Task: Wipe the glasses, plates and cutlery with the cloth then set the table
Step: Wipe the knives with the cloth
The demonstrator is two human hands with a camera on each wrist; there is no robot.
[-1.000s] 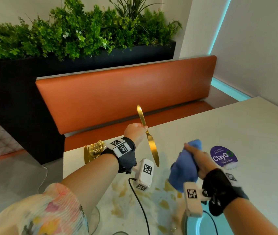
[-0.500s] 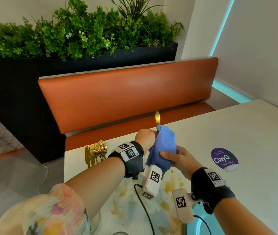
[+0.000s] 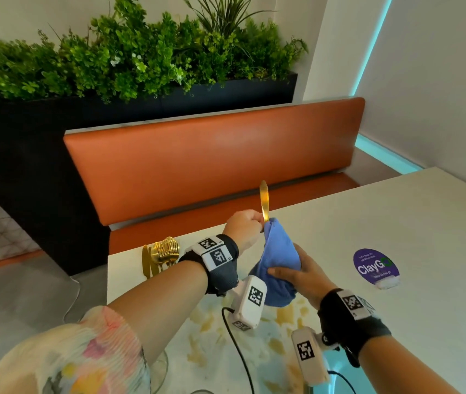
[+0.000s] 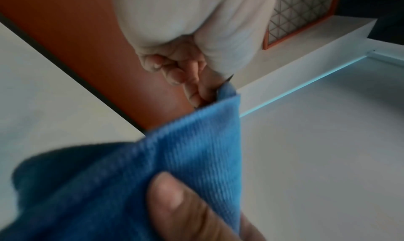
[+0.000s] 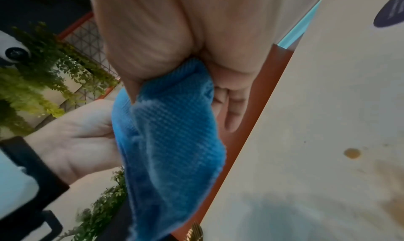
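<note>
A gold knife [image 3: 264,200] stands nearly upright over the white table [image 3: 396,217], my left hand [image 3: 243,226] gripping it in a fist. One end of the knife sticks up above the fist. My right hand [image 3: 297,273] holds a blue cloth [image 3: 278,251] bunched round the knife's lower part, which is hidden. The left wrist view shows the curled left fingers [image 4: 186,68] meeting the cloth [image 4: 174,149]. In the right wrist view, the cloth [image 5: 174,132] hangs from the right palm.
More gold cutlery [image 3: 160,253] lies at the table's far left corner. A purple sticker [image 3: 375,265] sits to the right. Yellowish stains [image 3: 283,314] mark the table under my hands. A glass rim [image 3: 159,373] shows at the bottom, an orange bench [image 3: 212,160] beyond.
A second ago the hands were apart, with the knife tilted and bare. My right hand has brought the cloth left and closed it round the knife, which now stands more upright.
</note>
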